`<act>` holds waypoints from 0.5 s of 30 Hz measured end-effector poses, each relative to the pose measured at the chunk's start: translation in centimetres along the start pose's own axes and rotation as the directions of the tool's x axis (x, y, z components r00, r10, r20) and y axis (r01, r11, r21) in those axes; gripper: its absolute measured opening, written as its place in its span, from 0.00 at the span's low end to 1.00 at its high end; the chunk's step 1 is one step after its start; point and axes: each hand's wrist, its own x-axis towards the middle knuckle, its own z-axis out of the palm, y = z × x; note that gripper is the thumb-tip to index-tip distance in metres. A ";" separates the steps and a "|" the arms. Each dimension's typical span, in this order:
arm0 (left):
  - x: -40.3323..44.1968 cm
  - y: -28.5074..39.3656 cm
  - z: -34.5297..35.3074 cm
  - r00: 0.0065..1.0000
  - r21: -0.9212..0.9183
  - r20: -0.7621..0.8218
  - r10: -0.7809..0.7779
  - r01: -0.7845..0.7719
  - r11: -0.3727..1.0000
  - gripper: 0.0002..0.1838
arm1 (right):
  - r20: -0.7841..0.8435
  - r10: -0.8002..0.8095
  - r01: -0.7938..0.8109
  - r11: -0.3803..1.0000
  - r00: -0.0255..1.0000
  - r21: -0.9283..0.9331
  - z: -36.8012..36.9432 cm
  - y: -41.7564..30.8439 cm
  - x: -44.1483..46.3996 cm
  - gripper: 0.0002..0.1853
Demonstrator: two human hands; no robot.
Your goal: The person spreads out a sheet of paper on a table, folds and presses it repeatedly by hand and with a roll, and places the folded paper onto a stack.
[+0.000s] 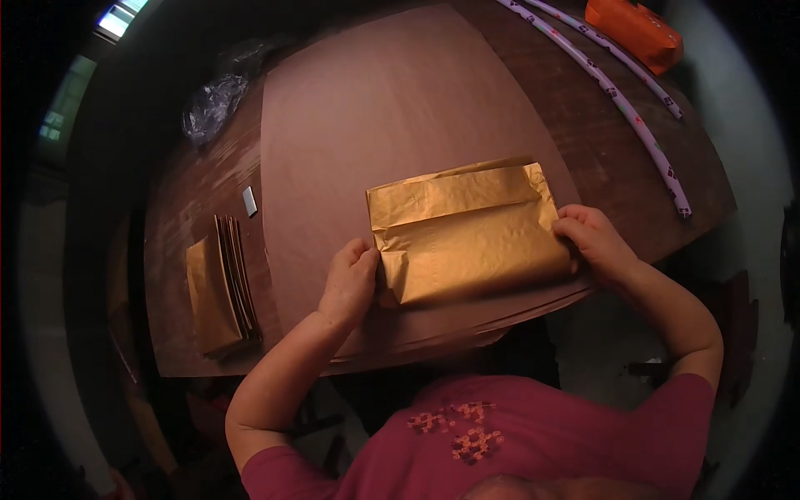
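Observation:
A gold paper packet [471,237] with a folded flap along its upper part is held near the table's front edge, over a large brown paper sheet [358,117]. My left hand [352,279] pinches its left side, with the thumb and fingers closed at the edge. At its right side, my right hand [596,242] grips the edge with curled fingers. Part of the packet's side edges is hidden by the fingers.
Several folded gold packets [218,292] stand at the left of the table [179,208]. A small pale block [249,202] lies behind them, and clear crumpled plastic [215,108] farther back. Patterned purple rolls [637,125] and an orange pouch [637,33] are at the right.

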 end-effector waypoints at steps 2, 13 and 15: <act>0.3 -1.1 -0.2 0.999 0.043 -0.039 0.024 -0.022 0.999 0.10 | -0.018 -0.008 0.007 0.999 1.000 -0.048 0.1 -0.3 0.0 0.12; 0.8 -0.5 -0.2 0.999 0.036 -0.011 -0.042 0.043 0.998 0.10 | -0.076 -0.099 0.071 0.947 0.992 -0.313 0.2 0.5 0.3 0.09; 0.7 -0.5 -0.2 0.999 0.053 -0.005 -0.036 0.036 0.998 0.10 | -0.075 -0.126 0.091 0.931 0.989 -0.353 0.0 0.5 0.5 0.08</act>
